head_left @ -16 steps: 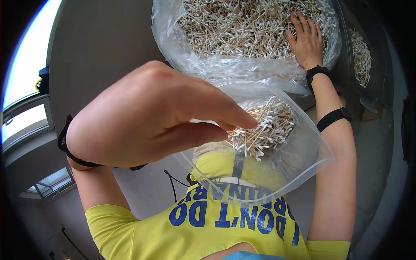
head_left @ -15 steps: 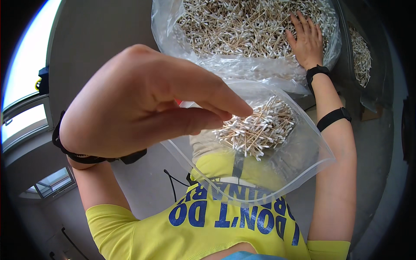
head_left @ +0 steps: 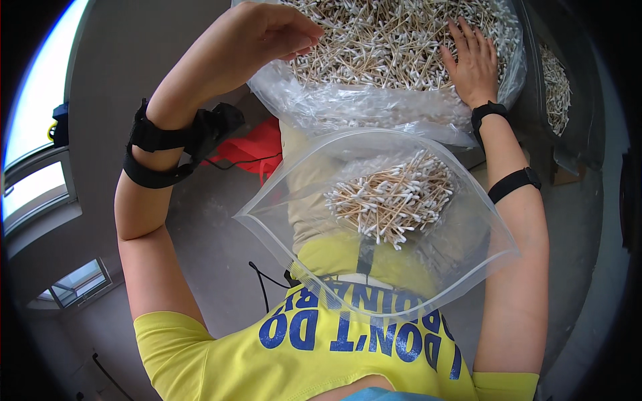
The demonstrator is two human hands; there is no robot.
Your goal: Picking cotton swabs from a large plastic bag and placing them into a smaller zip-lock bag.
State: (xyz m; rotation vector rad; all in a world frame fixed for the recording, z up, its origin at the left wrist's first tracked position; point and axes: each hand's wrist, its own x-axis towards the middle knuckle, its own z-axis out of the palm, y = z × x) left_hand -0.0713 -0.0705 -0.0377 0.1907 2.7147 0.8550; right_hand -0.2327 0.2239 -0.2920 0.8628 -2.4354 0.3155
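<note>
From my remote station I record a bright window (head_left: 40, 100) at the far left edge, with a smaller window (head_left: 80, 282) lower down. Next comes the left arm, fitted with black straps (head_left: 157, 144) that carry a dark block-shaped unit at the wrist. I find the left hand (head_left: 271, 32) raised at the left rim of the large clear bag (head_left: 294, 90), its fingers bent and drawn near the thumb; I cannot tell whether anything sits between them. Beneath that forearm, near the trousers, lies a red item (head_left: 251, 148).

The large bag, at the top centre, is filled with loose cotton swabs (head_left: 374, 50), wooden-stemmed and white-tipped. Just below it, over the wearer's lap, I note a clear zip bag (head_left: 267, 207) with its mouth gaping and a heap of swabs (head_left: 394, 200) inside. Below this shows the yellow shirt (head_left: 194, 354).

Further right, the right hand (head_left: 475, 63) lies palm down on the swabs in the large bag, fingers extended and slightly apart, gripping nothing that I can see. Its forearm bears a black band (head_left: 513, 185). At the far right I log another batch of swabs (head_left: 555, 90).
</note>
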